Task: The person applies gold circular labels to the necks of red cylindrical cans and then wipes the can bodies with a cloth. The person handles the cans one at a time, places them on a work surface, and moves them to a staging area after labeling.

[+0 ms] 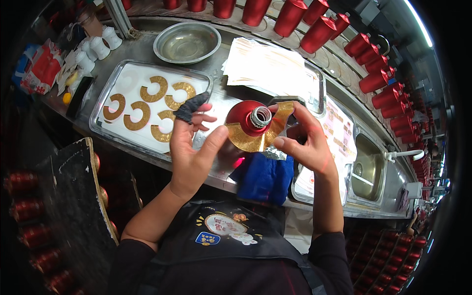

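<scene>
A red metallic bottle [244, 109] with a bare threaded silver neck stands at the steel counter's front edge. Around its shoulder curves a gold label [246, 138], lying against the red on the left and front, its right end lifted away. My right hand [309, 140] pinches that raised end between thumb and fingers. On the bottle's other side, my left hand [192, 147] is open, fingers apart, its thumb tip at the label's left edge. A black covering wraps one left finger. Below the bottle hang a blue cloth [264, 178] and some crumpled foil [275, 153].
Left of the bottle, a steel tray [98, 123] bears several gold C-shaped labels on white sheets. Behind are a metal bowl [162, 48] and stacked papers [265, 66]. A sink [368, 167] lies right. Red bottles [318, 34] line a conveyor along the back.
</scene>
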Available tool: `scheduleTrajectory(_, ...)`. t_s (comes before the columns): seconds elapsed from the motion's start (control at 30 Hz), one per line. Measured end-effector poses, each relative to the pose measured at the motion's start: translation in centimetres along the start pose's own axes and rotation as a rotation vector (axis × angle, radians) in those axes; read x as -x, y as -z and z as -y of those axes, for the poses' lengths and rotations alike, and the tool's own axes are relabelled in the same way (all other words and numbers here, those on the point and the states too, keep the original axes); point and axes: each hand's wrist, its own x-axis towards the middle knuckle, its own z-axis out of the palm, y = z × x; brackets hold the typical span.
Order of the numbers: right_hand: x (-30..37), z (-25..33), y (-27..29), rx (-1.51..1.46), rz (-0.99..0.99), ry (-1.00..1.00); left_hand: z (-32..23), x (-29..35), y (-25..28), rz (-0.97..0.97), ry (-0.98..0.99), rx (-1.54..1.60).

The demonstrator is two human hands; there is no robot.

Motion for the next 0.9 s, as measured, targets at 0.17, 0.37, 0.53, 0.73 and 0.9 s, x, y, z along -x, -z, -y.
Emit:
scheduleTrajectory(0.17,0.3,-1.7,-2.1,-0.021,-0.097,0.016,0.4,-0.4,-0.6,0.19,0.138,0.189)
scheduleTrajectory(0.37,0.6,-2.0,-4.4,-0.401,-0.128,-0.07,0.0,-1.0,-0.5,0.179,0.182,0.306)
scheduleTrajectory(0.53,0.8,-1.3,-4.4,-0.644,-0.122,-0.122,-0.3,-1.2,-0.5,0.176,0.256,0.409)
scheduleTrajectory(0.73,0.0,-0.6,-3.3,-0.451,-0.068,-0.127,-0.9,-1.7,-0.6,0.124,0.41,0.499)
scheduleTrajectory(0.9,-0.2,-0.7,-3.7,-0.604,-0.077,-0.125,-1.3,-2.4,-0.4,0.152,0.429,0.442)
